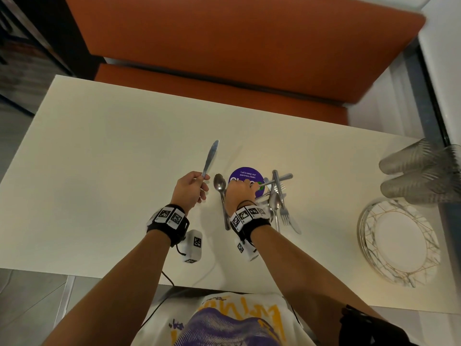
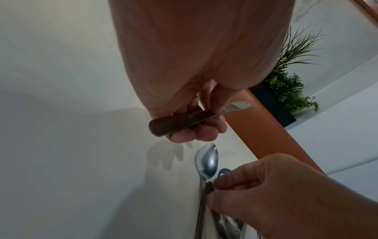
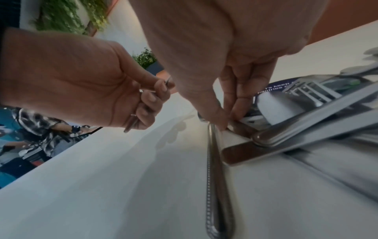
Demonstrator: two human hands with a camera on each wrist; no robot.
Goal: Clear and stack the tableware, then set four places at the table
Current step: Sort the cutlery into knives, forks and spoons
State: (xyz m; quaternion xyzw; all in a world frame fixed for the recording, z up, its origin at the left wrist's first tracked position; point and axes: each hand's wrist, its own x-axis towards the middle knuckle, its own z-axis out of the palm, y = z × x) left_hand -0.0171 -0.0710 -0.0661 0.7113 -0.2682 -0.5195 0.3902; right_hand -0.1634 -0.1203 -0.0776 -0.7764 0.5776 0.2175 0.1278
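Note:
My left hand (image 1: pixel 193 187) grips a table knife (image 1: pixel 210 157) by its handle, blade pointing away, held above the white table (image 1: pixel 99 171). The left wrist view shows those fingers curled round the knife handle (image 2: pixel 174 124). Just right of it, my right hand (image 1: pixel 243 192) is down in a heap of cutlery (image 1: pixel 279 196) of forks, spoons and knives. Thumb and fingers of the right hand (image 3: pixel 229 119) pinch the end of one handle; which piece it belongs to I cannot tell. A spoon (image 1: pixel 220 186) lies bowl up beside that hand, its beaded spoon handle (image 3: pixel 214 177) running towards me.
The cutlery lies partly on a round purple sticker (image 1: pixel 243 174). A stack of marbled plates (image 1: pixel 399 243) sits at the right edge, with stacked clear glasses (image 1: pixel 419 173) lying behind it. An orange bench (image 1: pixel 224 46) runs along the far side.

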